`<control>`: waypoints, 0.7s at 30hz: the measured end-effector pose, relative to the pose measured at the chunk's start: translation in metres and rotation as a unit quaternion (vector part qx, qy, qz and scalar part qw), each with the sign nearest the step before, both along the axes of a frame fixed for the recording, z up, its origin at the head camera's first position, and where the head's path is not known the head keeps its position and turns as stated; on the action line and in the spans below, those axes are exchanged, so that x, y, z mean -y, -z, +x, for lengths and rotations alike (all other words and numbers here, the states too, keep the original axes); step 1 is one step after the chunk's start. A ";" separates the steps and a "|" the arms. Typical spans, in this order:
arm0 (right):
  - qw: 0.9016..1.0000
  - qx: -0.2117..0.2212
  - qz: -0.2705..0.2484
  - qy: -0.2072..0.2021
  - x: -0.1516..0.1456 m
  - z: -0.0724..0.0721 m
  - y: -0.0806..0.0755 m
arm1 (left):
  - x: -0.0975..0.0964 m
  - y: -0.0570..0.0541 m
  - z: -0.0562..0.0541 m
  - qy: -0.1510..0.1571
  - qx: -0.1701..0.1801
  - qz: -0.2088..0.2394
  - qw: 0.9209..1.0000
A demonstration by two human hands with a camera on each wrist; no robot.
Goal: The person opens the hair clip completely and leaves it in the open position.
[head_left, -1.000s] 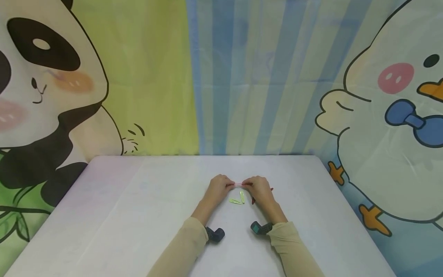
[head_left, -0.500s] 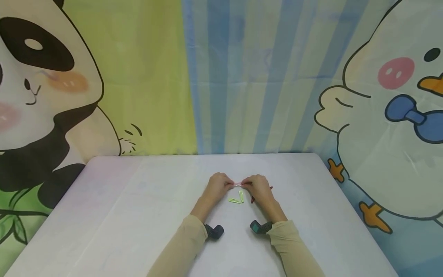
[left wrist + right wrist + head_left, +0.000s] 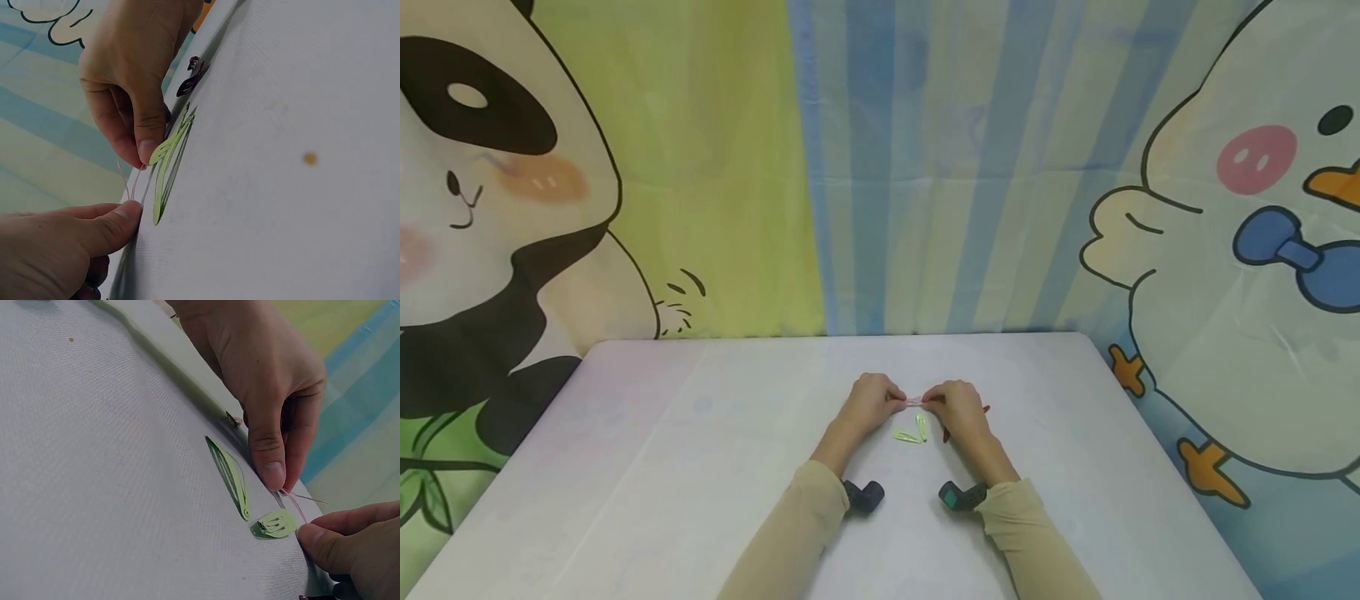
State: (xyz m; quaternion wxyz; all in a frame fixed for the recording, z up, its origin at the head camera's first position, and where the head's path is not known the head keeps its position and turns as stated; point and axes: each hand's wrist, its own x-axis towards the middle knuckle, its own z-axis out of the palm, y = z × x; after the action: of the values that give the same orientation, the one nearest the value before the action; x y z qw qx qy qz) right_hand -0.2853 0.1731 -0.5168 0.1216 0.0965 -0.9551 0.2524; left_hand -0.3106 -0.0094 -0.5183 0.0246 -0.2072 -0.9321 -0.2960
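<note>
Between my two hands, over the white table (image 3: 715, 467), stretches a thin pink snap hair clip (image 3: 914, 402). Thumb and forefinger of my left hand (image 3: 871, 402) pinch one end. My right hand (image 3: 957, 408) pinches the other end the same way. In the right wrist view, slim pink strands (image 3: 295, 506) run between the fingertips, one sticking out to the side. Just below the hands lie two light green snap hair clips (image 3: 922, 428), set at an angle to each other. My fingers cover both ends of the pink clip.
Dark red hair clips (image 3: 946, 435) lie beside my right hand, partly covered by it. In the right wrist view a small dark piece (image 3: 233, 419) shows beside the left hand. A cartoon-printed curtain (image 3: 895, 167) hangs behind the table's far edge.
The strands of the pink clip show more spread apart between my fingertips. Both hands stay nearly in place, and the head view has shifted slightly.
</note>
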 end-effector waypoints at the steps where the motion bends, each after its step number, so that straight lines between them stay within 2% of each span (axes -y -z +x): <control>1: 1.000 0.003 0.000 0.002 0.000 0.000 0.000 | 0.000 0.000 -0.001 0.001 0.002 0.001 1.000; 13: 0.999 0.033 -0.002 -0.005 0.000 0.000 -0.003 | 0.000 0.001 -0.003 0.001 0.014 0.009 1.000; 21: 1.000 0.015 0.005 -0.011 -0.001 -0.001 -0.002 | 0.001 0.001 -0.003 0.001 0.018 0.015 1.000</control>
State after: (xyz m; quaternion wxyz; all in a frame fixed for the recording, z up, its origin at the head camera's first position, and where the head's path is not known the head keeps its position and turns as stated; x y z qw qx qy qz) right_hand -0.2867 0.1741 -0.5151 0.1037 0.1038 -0.9569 0.2507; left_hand -0.3138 -0.0106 -0.5193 0.0110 -0.2020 -0.9278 -0.3136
